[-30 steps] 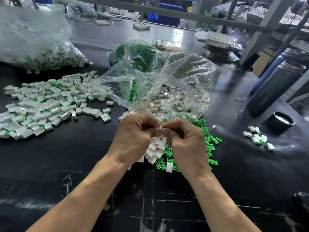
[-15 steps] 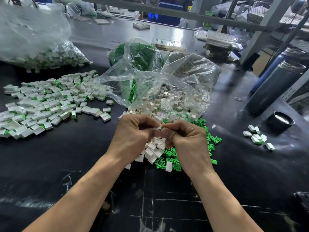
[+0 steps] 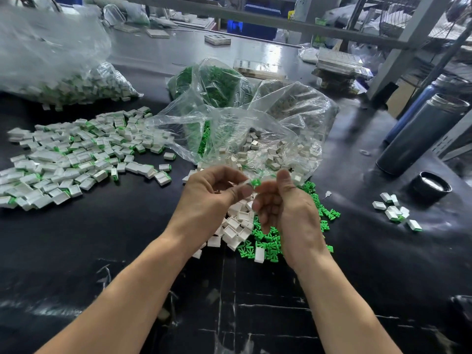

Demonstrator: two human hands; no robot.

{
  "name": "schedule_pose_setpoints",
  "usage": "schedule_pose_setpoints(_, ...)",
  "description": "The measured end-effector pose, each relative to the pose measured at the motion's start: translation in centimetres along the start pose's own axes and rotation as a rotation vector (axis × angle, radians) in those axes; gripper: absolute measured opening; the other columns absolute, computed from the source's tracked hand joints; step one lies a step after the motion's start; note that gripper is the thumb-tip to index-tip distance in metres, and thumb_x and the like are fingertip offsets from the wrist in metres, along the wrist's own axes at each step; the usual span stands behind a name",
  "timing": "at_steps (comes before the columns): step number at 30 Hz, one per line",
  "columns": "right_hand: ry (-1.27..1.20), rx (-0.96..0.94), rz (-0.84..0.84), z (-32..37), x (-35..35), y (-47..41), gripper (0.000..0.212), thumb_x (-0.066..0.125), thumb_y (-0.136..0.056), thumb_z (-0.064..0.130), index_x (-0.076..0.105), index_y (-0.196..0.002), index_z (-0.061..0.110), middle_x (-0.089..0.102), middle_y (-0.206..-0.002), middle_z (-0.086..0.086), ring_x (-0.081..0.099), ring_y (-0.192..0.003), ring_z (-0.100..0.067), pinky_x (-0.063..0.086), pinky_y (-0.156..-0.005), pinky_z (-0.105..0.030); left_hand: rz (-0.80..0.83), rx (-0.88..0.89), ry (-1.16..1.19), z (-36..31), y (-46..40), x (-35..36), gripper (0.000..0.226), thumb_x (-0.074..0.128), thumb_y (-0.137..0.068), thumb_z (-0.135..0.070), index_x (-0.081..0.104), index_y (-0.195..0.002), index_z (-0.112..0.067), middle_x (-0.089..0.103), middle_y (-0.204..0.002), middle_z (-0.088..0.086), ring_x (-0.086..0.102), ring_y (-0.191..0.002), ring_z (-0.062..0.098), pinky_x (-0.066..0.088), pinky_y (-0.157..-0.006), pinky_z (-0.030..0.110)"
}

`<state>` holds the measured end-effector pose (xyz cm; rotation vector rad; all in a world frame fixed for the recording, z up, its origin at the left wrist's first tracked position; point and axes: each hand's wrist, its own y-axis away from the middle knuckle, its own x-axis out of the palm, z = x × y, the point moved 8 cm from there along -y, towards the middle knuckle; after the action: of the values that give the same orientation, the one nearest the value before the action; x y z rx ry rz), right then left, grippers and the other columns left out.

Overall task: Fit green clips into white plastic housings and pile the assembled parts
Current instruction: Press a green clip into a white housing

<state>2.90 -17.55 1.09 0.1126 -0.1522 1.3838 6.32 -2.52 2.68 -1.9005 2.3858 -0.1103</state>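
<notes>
Above the loose parts at the desk's [image 3: 76,251] middle, the hands have drawn apart since half a second ago, when they were pressed knuckle to knuckle. The left hand [image 3: 212,198] now pinches a white housing with a green clip [image 3: 255,183] showing at its end; the right hand [image 3: 288,213] has let go, fingers loosely curled and holding nothing. The clip looks seated, so this piece seems ready for the pile [image 3: 76,159] on the left.
</notes>
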Motion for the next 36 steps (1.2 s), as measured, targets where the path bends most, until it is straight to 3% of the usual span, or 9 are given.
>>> schedule_pose_setpoints(2,0.045,0.068,0.022,-0.9,0.6,0.1,0.069,0.036,-0.101,0.069,0.077,-0.073,0.021,0.067,-0.068,-0.009,0.052,-0.050,-0.018,0.038,-0.042,-0.027,0.029,-0.007,-0.009,0.0,0.1,0.6,0.007,0.079,-0.086,-0.015,0.073,-0.091,-0.014,0.071,-0.086,0.015,0.063,-0.079,0.016,0.056,-0.079,0.034)
schedule_pose_setpoints(5,0.091,0.123,0.027,-1.8,1.4,0.2,0.072,0.034,-0.094,0.076,0.069,-0.061,0.022,0.058,-0.057,-0.005,0.044,-0.045,-0.015,0.031,-0.040,-0.026,0.138,-0.012,0.055,0.0,0.4,2.1,0.007,0.073,-0.091,-0.008,0.069,-0.093,-0.004,0.070,-0.089,0.028,0.068,-0.071,0.027,0.059,-0.070,0.032)
schedule_pose_setpoints(9,0.072,0.104,-0.076,-1.7,1.1,0.1,0.063,0.036,-0.091,0.065,0.061,-0.050,0.025,0.044,-0.048,0.002,0.034,-0.040,-0.012,0.026,-0.039,-0.020,0.152,0.019,0.038,-0.1,0.3,2.4,0.008,0.075,-0.090,-0.011,0.072,-0.094,-0.005,0.072,-0.096,0.021,0.072,-0.080,0.027,0.059,-0.076,0.029)
schedule_pose_setpoints(13,0.142,0.039,-0.178,-1.2,0.8,0.2,0.056,0.033,-0.090,0.057,0.063,-0.050,0.032,0.045,-0.047,0.011,0.040,-0.044,-0.009,0.033,-0.048,-0.028,0.161,0.037,0.006,-0.1,0.5,2.6,0.008,0.077,-0.089,-0.017,0.074,-0.092,-0.010,0.075,-0.097,0.013,0.071,-0.096,0.034,0.056,-0.095,0.051)
schedule_pose_setpoints(16,0.188,-0.031,-0.220,-0.9,0.8,0.2,0.055,0.030,-0.093,0.053,0.070,-0.057,0.038,0.060,-0.053,0.011,0.056,-0.050,-0.004,0.045,-0.051,-0.027,0.148,0.038,0.006,0.0,0.6,2.6,0.003,0.076,-0.091,-0.012,0.074,-0.092,-0.010,0.075,-0.095,0.015,0.070,-0.094,0.039,0.053,-0.096,0.059)
schedule_pose_setpoints(22,0.171,-0.097,-0.243,-1.4,1.0,-0.3,0.051,0.032,-0.092,0.044,0.076,-0.068,0.032,0.075,-0.073,0.002,0.073,-0.078,-0.019,0.059,-0.074,-0.045,0.127,0.046,-0.009,-0.2,0.6,2.6,0.003,0.077,-0.090,-0.010,0.075,-0.091,-0.008,0.076,-0.095,0.014,0.072,-0.093,0.035,0.057,-0.092,0.052)
schedule_pose_setpoints(31,0.054,-0.094,-0.227,-1.3,1.0,0.1,0.055,0.036,-0.095,0.048,0.067,-0.051,0.038,0.055,-0.047,0.017,0.053,-0.046,0.004,0.041,-0.047,-0.014,0.107,0.052,-0.001,-0.2,0.5,2.7,0.002,0.078,-0.089,-0.010,0.076,-0.090,-0.010,0.077,-0.093,0.010,0.073,-0.090,0.032,0.058,-0.090,0.051)
schedule_pose_setpoints(33,0.075,-0.101,-0.218,-1.3,0.9,0.0,0.056,0.034,-0.096,0.047,0.068,-0.052,0.038,0.058,-0.049,0.016,0.056,-0.050,0.003,0.044,-0.051,-0.017,0.105,0.054,-0.006,-0.2,0.5,2.7,0.002,0.078,-0.089,-0.011,0.076,-0.090,-0.011,0.077,-0.092,0.010,0.073,-0.089,0.032,0.059,-0.089,0.051)
schedule_pose_setpoints(36,0.118,-0.110,-0.229,-1.4,0.7,-0.2,0.054,0.033,-0.095,0.046,0.072,-0.060,0.036,0.069,-0.061,0.008,0.069,-0.068,-0.012,0.055,-0.067,-0.037,0.101,0.072,-0.037,-0.2,0.6,2.8,0.003,0.078,-0.089,-0.012,0.076,-0.091,-0.012,0.077,-0.092,0.006,0.073,-0.088,0.029,0.059,-0.087,0.050)
